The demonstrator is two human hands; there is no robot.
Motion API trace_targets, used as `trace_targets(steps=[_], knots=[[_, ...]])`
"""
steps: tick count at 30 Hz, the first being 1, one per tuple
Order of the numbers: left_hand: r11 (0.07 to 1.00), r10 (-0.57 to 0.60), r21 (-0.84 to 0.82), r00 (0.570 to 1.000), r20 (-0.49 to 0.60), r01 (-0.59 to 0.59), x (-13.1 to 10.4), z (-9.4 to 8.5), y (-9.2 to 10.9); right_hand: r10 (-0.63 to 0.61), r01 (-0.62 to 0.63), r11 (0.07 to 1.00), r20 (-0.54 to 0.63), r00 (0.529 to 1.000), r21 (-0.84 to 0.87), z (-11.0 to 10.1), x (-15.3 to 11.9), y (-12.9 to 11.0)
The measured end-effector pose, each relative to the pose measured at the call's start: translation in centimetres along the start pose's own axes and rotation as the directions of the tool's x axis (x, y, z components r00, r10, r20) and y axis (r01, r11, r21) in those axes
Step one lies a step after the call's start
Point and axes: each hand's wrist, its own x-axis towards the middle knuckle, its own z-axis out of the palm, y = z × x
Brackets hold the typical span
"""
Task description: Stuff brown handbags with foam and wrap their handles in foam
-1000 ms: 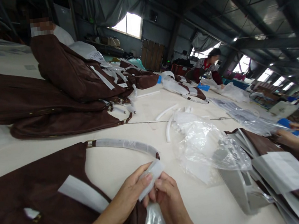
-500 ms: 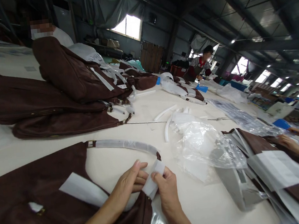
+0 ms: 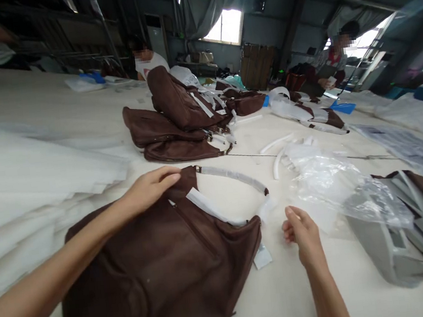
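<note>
Dark brown, soft leather-look bag (image 3: 162,266) lies flat on the off-white table (image 3: 284,297), front and center, creased, with a slanted zipper. Left hand (image 3: 151,185) is on its upper corner by the buckle, fingers extended, ungripped. Right hand (image 3: 301,227) is released, fingers loosely curled, just right of the bag. Curved strap (image 3: 232,174) is wrapped in translucent whitish film; flat white strip (image 3: 205,205) lies along the scooped opening. Crinkled, glossy clear plastic (image 3: 320,171) to the right. Rounded brown bags (image 3: 176,116) piled behind; thin white sheets (image 3: 33,173), layered, at left.
</note>
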Motion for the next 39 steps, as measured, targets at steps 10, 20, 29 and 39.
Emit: trace_targets(steps=[10,20,29,39], knots=[[0.768,-0.310,0.600,0.950,0.040,0.225,-2.6,-3.0,-4.8,0.013,0.038,0.991,0.370,0.929,-0.130,3.3,-9.6,2.3],[0.944,-0.325,0.043,0.895,0.305,0.328,-7.5,-0.7,-3.0,-0.003,0.042,0.926,0.104,0.995,-0.374,-3.5,-1.6,0.4],[0.862,-0.390,-0.313,0.916,0.097,0.400,-1.4,3.4,-5.0,-0.376,0.527,0.613,0.369,0.850,-0.588,-3.1,-2.9,-1.2],[0.719,-0.369,-0.523,0.889,0.271,0.458,0.3,5.5,-1.0,-0.208,0.858,0.440,0.899,0.385,-0.266,3.1,-8.3,0.3]])
